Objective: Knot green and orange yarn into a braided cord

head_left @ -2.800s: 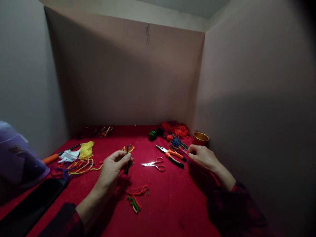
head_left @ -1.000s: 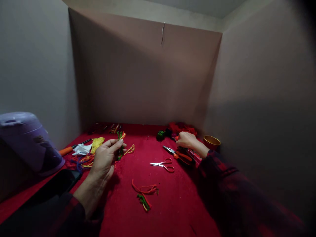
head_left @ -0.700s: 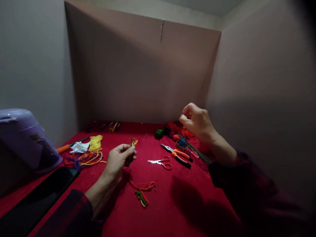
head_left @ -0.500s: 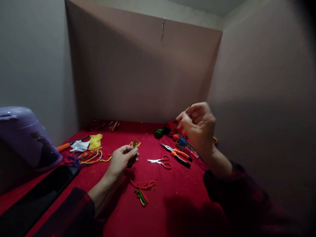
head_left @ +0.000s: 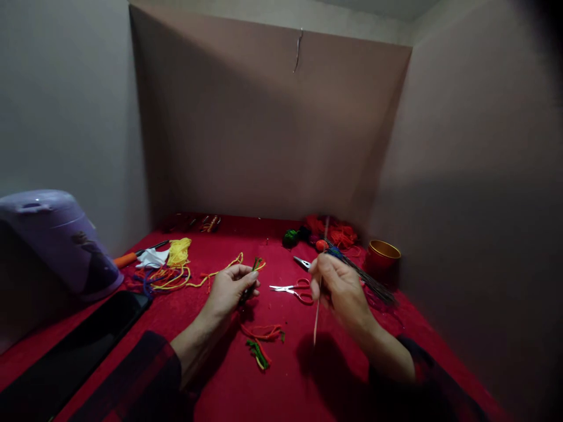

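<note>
While L hand [head_left: 231,291] pinches green-yellow yarn bundle [head_left: 256,265], R hand [head_left: 341,290] grips thin pale rod [head_left: 316,319]; prob. lining-up step, next needs steadiness

- Left hand [head_left: 231,290]: bare, rounded at the thumb, the wrist uncovered too
- Left forearm [head_left: 196,343], just behind the left hand: bare as far as the cuff
- Left sleeve [head_left: 145,372], farther behind the left hand: soft, long, near-black cloth sleeve with broad deep-red checks, loose around the arm, its edge plain and dark
- Right hand [head_left: 345,293]: bare, slightly blurred, the wrist uncovered
- Right forearm [head_left: 387,351], just behind the right hand: bare up to the cloth
- Right sleeve [head_left: 433,375], farther behind the right hand: matching dark cloth, dim red patches showing, its lower part lost in shadow
</note>
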`<state>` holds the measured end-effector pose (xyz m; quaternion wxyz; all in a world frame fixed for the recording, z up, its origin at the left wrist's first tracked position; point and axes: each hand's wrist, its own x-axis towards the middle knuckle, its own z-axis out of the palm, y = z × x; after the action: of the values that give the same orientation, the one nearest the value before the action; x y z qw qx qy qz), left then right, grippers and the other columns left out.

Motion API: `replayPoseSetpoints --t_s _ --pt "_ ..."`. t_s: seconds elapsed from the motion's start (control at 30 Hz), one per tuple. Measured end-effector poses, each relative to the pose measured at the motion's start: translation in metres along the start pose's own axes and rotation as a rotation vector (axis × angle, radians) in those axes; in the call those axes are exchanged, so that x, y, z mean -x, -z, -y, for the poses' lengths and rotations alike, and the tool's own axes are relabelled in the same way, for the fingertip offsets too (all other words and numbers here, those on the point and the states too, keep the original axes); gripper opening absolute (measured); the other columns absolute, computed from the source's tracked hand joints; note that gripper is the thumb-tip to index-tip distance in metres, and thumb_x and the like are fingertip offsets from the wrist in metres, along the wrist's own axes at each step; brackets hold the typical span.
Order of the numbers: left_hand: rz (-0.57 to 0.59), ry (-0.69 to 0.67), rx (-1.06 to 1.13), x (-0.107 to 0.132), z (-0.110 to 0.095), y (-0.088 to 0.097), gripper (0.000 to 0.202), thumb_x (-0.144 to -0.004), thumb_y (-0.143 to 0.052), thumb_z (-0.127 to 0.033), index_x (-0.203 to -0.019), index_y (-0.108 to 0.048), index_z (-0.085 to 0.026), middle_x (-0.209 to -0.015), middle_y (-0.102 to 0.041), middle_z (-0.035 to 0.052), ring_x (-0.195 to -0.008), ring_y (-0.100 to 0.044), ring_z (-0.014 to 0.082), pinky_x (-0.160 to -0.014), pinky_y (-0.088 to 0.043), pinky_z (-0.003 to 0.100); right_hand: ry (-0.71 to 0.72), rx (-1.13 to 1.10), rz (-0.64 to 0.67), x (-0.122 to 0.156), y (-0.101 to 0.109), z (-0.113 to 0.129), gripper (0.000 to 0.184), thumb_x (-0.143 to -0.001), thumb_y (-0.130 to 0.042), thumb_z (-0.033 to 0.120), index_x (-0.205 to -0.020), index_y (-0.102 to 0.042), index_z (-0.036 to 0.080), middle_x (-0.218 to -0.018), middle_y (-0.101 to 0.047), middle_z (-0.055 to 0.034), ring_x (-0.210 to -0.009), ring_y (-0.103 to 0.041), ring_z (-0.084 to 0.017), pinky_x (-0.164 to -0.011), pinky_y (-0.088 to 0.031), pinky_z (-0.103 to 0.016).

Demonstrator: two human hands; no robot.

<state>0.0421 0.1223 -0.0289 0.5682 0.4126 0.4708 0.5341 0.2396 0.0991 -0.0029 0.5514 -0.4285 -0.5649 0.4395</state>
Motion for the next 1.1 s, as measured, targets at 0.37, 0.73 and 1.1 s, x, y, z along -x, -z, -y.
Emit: replayPoseSetpoints --t_s 0.37,0.73,1.1 --pt "-0.011 -0.011 0.006 -0.006 0.004 0.003 0.031 -0.057 -0.073 -0.033 -0.070 -0.051 -0.014 -0.056 -0.065 0.0030 -0.045 -0.059 0.0124 -0.047 -0.043 0.020 -0.380 -0.115 0.496 0.036 -0.029 -0.044 0.041 -0.084 -0.044 0.057 -0.083 -0.052 0.017 -0.037 -0.044 0.0095 -0.025 -0.025 -0.004 -0.025 -0.016 -0.014" --pt "0.093 -0.004 -0.027 -0.001 0.005 0.001 0.033 -0.059 -0.074 -0.038 -0.071 -0.056 -0.013 -0.059 -0.064 0.0029 -0.049 -0.059 0.0118 -0.049 -0.043 0.021 -0.325 -0.210 0.382 0.024 -0.053 -0.054 0.036 -0.088 -0.041 0.051 -0.078 -0.050 0.018 -0.034 -0.044 0.0097 -0.023 -0.026 -0.004 -0.025 -0.017 -0.012" --pt "0.160 0.016 -0.020 0.003 0.006 -0.001 0.033 -0.062 -0.073 -0.037 -0.073 -0.055 -0.012 -0.061 -0.062 0.0015 -0.050 -0.057 0.0105 -0.048 -0.044 0.020 -0.327 -0.260 0.464 0.032 -0.050 -0.059 0.035 -0.084 -0.046 0.053 -0.088 -0.047 0.018 -0.039 -0.051 0.0091 -0.021 -0.031 -0.004 -0.022 -0.021 -0.012"
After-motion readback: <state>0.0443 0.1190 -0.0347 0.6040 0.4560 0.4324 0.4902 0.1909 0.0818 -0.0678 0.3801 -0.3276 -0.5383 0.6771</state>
